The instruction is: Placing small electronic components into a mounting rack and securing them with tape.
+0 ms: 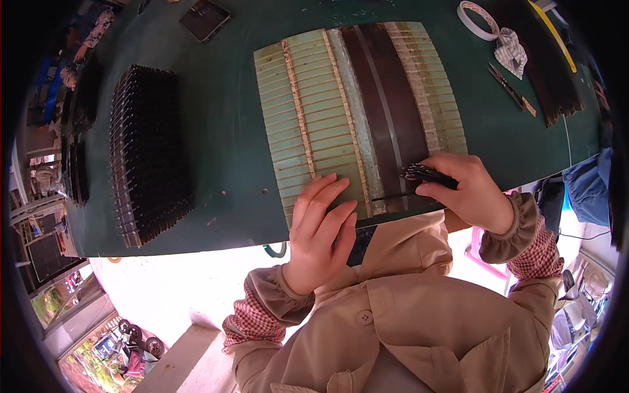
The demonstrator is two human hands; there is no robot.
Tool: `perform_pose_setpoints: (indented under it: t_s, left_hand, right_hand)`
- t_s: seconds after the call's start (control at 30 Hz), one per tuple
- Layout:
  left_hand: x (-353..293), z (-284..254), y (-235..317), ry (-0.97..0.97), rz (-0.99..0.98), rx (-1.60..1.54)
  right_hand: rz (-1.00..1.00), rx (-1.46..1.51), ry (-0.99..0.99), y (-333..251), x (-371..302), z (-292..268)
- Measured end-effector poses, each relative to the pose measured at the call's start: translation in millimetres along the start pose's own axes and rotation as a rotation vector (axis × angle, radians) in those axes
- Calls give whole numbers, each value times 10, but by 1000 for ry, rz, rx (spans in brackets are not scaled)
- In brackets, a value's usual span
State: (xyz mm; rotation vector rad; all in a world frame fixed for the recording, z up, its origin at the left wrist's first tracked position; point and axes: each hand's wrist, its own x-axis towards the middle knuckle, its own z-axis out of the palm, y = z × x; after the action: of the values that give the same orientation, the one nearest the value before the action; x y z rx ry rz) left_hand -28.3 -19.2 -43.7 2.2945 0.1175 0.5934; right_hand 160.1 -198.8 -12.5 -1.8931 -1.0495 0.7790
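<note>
A pale green grooved board [321,105] lies on the table, crossed lengthwise by beige strips and a wide dark brown band [383,85] with a grey line down it. My left hand [321,226] rests at the board's near edge, fingers stretched and apart, holding nothing I can see. In my right hand [468,190], closed over the near end of the brown band, is a bundle of thin black strips [426,173], their ends poking out to the left. One thin black strip [388,196] lies across the board between my hands.
On the dark green table [229,131], a large stack of black strips [154,150] stands at left and a phone [204,19] lies at the back. At right are a tape roll [478,21], crumpled cloth [511,54], scissors-like tool [510,88] and dark sheet [547,72]. Another person's arm [95,36] shows far left.
</note>
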Motion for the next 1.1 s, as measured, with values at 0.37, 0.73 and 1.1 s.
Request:
perform_pose_setpoints:
  t_s: [0.37,0.73,1.1]
  left_hand:
    - [57,77,135,-251,138,305]
    - [286,259,144,-39,-360,-709]
    - [70,-36,83,-8,-114,15]
  right_hand:
    - [-61,-171,140,35,-62,-51]
    - [129,227,-187,-265,59,-151]
    - [45,-4,21,-24,56,-137]
